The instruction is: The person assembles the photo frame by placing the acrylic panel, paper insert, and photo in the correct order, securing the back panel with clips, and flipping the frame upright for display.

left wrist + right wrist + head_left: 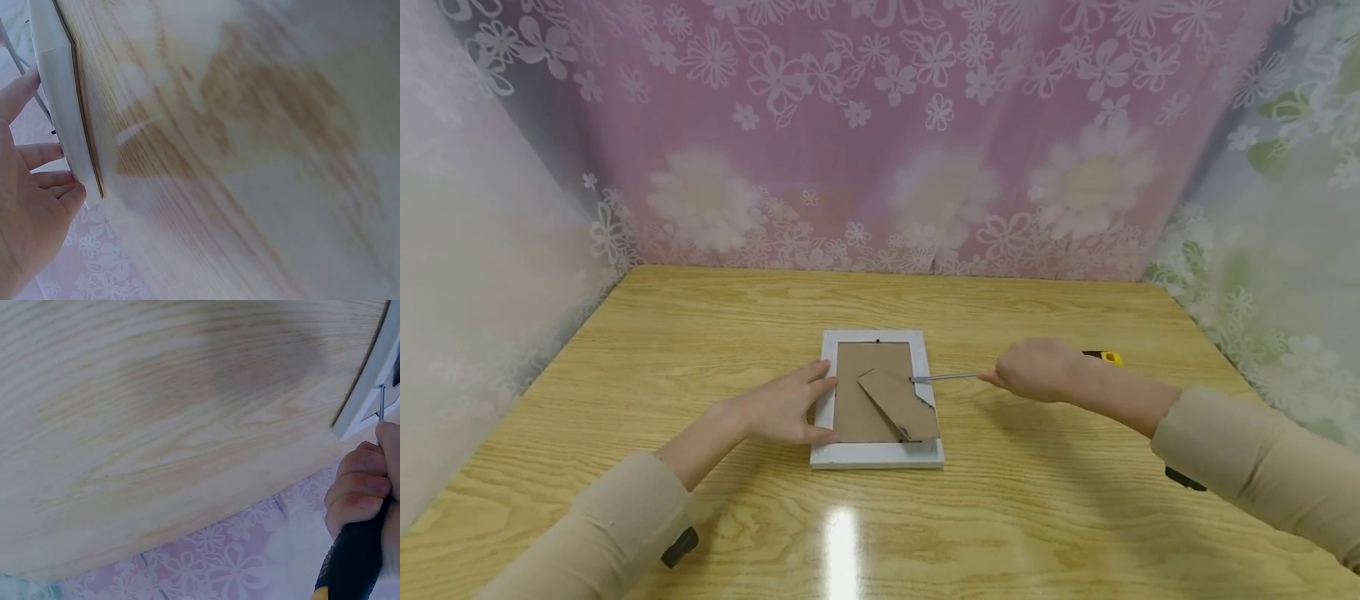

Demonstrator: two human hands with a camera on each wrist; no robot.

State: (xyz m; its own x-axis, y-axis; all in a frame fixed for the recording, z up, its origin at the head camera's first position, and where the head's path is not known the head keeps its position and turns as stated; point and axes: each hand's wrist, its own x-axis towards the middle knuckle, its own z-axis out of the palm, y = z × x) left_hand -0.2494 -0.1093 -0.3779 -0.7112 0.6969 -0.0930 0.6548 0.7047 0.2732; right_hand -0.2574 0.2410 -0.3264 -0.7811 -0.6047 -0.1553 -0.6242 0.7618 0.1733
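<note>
A white picture frame [876,455] lies back side up on the table, its brown backing board [857,404] showing. A cardboard easel stand [898,407] slants across the board. My left hand [782,408] rests against the left side of the frame, fingers spread, thumb near the lower left corner. In the right wrist view, my right hand [365,481] grips the black handle of a screwdriver [353,559] with a yellow end. Its thin metal shaft reaches over the frame's right side, the tip at a small dark tab on the board's right edge. The tip's shape is too small to tell.
The wood-grain table [700,333] extends around the frame. Behind it hangs a pink flowered curtain [850,150], with pale flowered cloth [1285,275] on both sides. A bright light reflection lies on the tabletop in front of the frame.
</note>
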